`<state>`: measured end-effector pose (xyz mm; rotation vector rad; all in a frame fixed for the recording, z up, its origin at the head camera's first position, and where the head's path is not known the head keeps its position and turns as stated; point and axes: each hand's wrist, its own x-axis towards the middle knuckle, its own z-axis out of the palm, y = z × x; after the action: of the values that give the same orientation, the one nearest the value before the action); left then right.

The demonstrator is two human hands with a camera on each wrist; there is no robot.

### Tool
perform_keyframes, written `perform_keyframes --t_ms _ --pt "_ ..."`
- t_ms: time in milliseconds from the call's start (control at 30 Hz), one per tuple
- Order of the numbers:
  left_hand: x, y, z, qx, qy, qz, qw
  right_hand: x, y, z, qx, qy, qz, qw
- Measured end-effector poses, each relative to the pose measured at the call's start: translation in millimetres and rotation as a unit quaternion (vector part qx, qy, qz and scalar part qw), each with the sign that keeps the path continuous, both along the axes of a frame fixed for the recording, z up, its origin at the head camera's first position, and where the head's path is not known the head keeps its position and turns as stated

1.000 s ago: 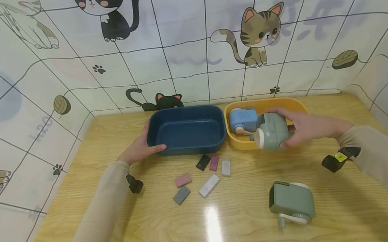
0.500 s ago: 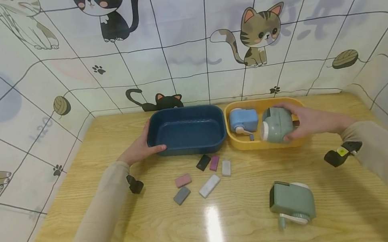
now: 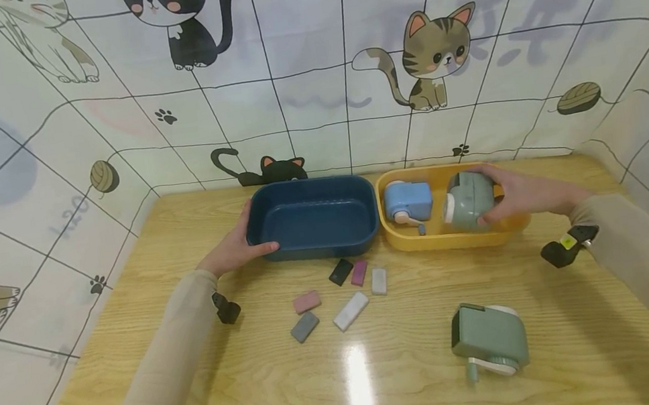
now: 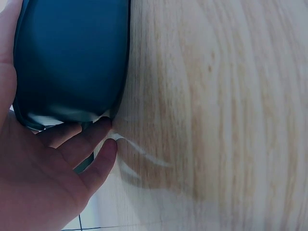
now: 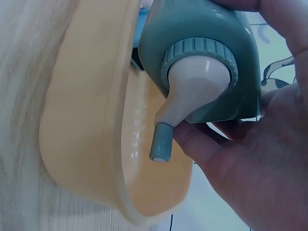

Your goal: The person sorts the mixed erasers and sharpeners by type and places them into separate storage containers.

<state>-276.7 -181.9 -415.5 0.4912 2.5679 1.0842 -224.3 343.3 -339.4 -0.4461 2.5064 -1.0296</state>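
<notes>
My right hand [image 3: 508, 193] holds a green crank pencil sharpener [image 3: 471, 201] in the right half of the yellow bin [image 3: 426, 241]. In the right wrist view its white crank, with a green knob, hangs over the bin's rim. A blue pencil sharpener [image 3: 409, 200] sits to its left in the same bin. My left hand [image 3: 236, 246] grips the left end of the dark blue bin [image 3: 314, 220], thumb along the front wall. Its fingers press at the end wall in the left wrist view. A second green sharpener [image 3: 490, 339] lies nearer me on the table.
Several small erasers lie in front of the blue bin: black [image 3: 341, 272], purple [image 3: 359, 272], white [image 3: 379, 281], pink [image 3: 306, 302], grey [image 3: 304, 326] and a longer white one [image 3: 351, 311]. Behind the bins stands a cat-patterned wall sheet [image 3: 317, 95].
My right hand has moved right and slightly back, bringing the green pencil sharpener from the front rim into the yellow bin, away from the blue one. The left hand has stayed put.
</notes>
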Motion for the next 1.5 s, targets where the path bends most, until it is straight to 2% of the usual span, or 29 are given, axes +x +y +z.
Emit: perform_keyframes --t_ms 400,767,867,1133,1367,1500 --pt "-2.2 -1.5 -4.3 0.002 -0.002 0.003 1.0000 -20.8 -0.2 -4.3 0.047 0.009 0.006 0.999" --pt "-0.9 -0.4 -0.1 0.001 0.003 -0.003 1.0000 -35.3 -2.2 -10.1 0.081 0.004 0.020 0.997" --pt "0.1 -0.2 1.1 0.001 0.000 0.001 1.0000 -39.6 -2.7 -11.5 0.078 0.002 0.023 0.997" --pt "2.5 1.5 2.9 -0.003 -0.008 0.009 0.9999 -49.3 -4.2 -18.8 0.080 -0.035 0.022 0.996" --pt "1.8 1.3 1.0 0.004 -0.003 0.007 1.0000 -58.5 -3.7 -26.1 0.068 -0.046 0.043 0.996" --pt "0.5 1.3 0.8 0.007 -0.002 0.007 1.0000 -62.0 -4.8 -28.6 0.070 -0.037 0.052 0.995"
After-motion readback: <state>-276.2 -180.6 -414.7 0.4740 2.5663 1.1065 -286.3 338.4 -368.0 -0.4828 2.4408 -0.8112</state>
